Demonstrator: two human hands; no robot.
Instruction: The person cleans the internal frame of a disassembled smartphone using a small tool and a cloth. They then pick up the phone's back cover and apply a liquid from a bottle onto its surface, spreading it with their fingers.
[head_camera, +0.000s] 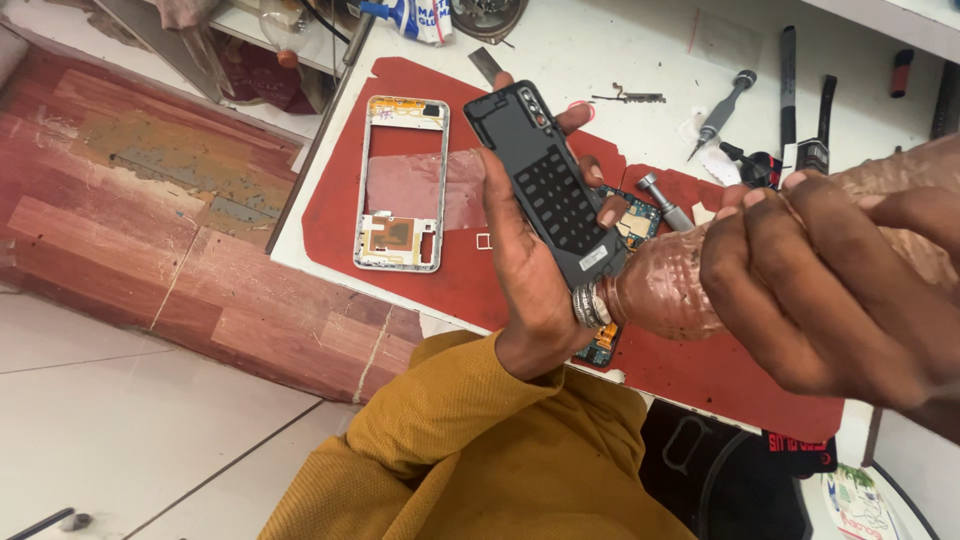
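Left hand fingers clamp one black phone back; right hand fingers grip one bottle; one phone frame at nine o'clock.

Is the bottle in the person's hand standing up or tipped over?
Tipped. The plastic bottle lies almost sideways in the right hand, its neck pointing at the dark phone back cover in the left hand.

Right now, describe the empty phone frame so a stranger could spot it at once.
Find the red mat on the white table. The phone frame lies flat on the mat's left part, left of the left hand. Unlike the dark phone back in that hand, it is a silver-edged open rectangle.
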